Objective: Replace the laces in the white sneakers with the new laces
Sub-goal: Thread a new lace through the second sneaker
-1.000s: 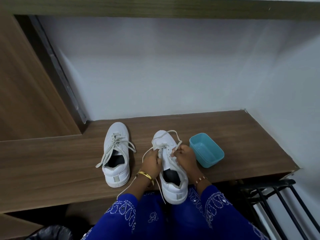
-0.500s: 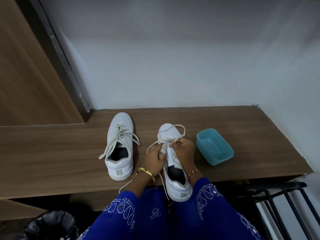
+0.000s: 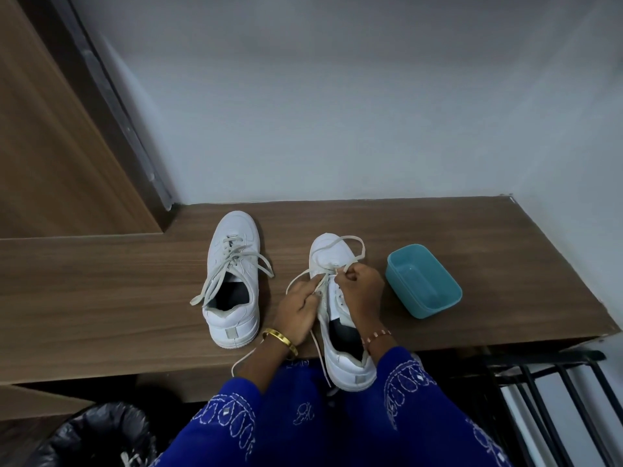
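Both hands work the lace on the shoe between them: left hand pinches a strand, right hand seemingly pinches another near the toe eyelets. Draw each crossing out evenly, steadying the shoe.

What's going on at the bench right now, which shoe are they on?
A person is working on the right sneaker, which sits at the bench edge with its heel overhanging. Both hands are at its eyelets: the left hand and the right hand each pinch the lace, which loops loosely over the toe with an end trailing off the bench. The left sneaker stands beside it, laced but untied. A teal tub sits to the right, apparently empty.
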